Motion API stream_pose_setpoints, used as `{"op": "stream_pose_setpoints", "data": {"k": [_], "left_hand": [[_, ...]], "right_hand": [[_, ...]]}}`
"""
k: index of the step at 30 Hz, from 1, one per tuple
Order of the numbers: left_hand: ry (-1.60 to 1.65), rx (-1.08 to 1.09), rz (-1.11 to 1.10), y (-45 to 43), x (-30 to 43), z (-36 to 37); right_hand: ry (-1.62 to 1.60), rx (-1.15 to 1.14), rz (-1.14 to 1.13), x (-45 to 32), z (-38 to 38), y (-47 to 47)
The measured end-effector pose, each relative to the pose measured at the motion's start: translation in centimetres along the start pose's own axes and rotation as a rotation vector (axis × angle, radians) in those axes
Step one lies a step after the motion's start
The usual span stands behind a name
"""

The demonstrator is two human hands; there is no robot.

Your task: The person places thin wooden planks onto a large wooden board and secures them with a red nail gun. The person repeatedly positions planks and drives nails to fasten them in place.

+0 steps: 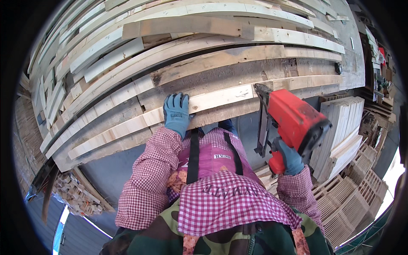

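My left hand (177,113), in a blue coated work glove, lies across a long pale wooden strip (220,97), fingers over its far edge and thumb at its near side. In my right hand (290,159), also gloved, is the handle of a red nail gun (293,118). Its dark nose meets the strip line close to a joint between a lighter piece and a browner wooden piece (302,82). The gun's dark magazine (262,127) extends back toward me. Under the strip are wider rough planks (223,113) along the bench's near edge.
More wooden strips (220,57) run parallel farther back, with stacked boards (191,27) beyond. A small dark round object (338,68) sits at the right. Stacked boards (338,134) and slatted wooden pallets (347,197) stand right of me. Wood offcuts (78,194) are piled lower left.
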State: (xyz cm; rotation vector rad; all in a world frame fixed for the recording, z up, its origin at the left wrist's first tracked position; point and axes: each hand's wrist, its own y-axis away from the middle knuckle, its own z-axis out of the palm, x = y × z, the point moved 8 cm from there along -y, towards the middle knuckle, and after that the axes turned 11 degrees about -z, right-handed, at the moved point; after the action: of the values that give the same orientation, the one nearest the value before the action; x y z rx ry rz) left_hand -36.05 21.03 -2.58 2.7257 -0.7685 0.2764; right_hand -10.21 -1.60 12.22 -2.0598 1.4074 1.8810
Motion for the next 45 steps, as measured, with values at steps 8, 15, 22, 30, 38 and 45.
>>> {"op": "stream_pose_setpoints", "data": {"k": [8,15,22,30,38,45], "left_hand": [[-0.011,0.031,0.049,-0.7,0.1,0.5],[0.014,0.068,0.026,-0.1,-0.3,0.4],[0.011,0.02,0.027,0.0,-0.5,0.1],[0.024,0.052,0.028,-0.2,-0.1,0.0],[0.046,0.03,0.025,-0.1,-0.3,0.5],[0.031,-0.004,0.0,-0.4,-0.2,0.3]], "right_hand": [[0.278,0.016,-0.039,13.5,-2.8,-3.7],[-0.047,0.018,0.063,4.2,0.0,-0.3],[0.016,0.029,0.235,5.1,0.5,-2.7],[0.059,0.025,0.01,5.6,-0.1,-0.2],[-0.014,0.084,0.07,0.6,1.4,-1.3],[0.139,0.036,-0.011,5.1,-1.0,-0.2]]}}
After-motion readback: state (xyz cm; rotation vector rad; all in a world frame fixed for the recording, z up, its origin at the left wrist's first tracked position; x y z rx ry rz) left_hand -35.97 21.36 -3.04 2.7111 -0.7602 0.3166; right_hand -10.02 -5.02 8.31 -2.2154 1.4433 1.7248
